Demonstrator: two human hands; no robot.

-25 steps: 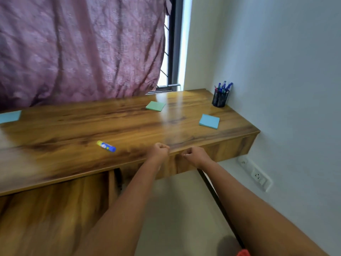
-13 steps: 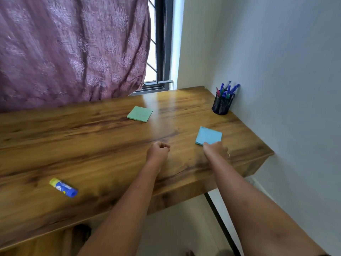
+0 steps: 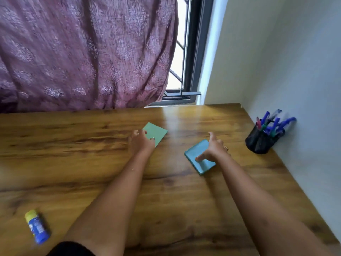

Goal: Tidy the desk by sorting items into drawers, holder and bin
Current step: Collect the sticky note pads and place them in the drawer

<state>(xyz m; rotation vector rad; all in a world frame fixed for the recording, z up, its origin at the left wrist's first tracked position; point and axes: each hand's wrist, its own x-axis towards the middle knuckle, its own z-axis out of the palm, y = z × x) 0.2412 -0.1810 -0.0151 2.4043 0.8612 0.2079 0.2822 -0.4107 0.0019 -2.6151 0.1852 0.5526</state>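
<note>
**Step in hand (judged):** collecting the two paper pads for filing in a drawer.

**Position of parts.** The green square sticky-note pad [image 3: 156, 132] lies flat on the brown wooden worktop [image 3: 83, 163], towards the back. The blue square sticky-note pad [image 3: 201, 163] lies to its right, well apart from it, between it and the black mesh pen holder [image 3: 260, 143] against the wall. The yellow-capped blue glue stick [image 3: 37, 227] lies on its side at the near left, well apart from both hands. No drawer or bin is in view.

**State of the hands.**
- The left hand [image 3: 141, 143] sits over the near-left corner of the green pad, fingers curled at its edge. Whether they grasp the pad cannot be told.
- The right hand [image 3: 215, 150] is released and spread. Its thumb tip presses on the top face of the blue pad and the index finger points away. No closed grasp is formed.

**Recommended procedure.**
1. Press lightly and drag each pad a little to raise one edge off the worktop.
2. Slip the fingers beneath that edge and set the thumb on top.
3. Pinch the whole stack (a grip on the top sheets alone is likely to peel or fan them).
4. Lift straight up, keeping the right hand away from the pen holder, which looks easy to tip.
</note>
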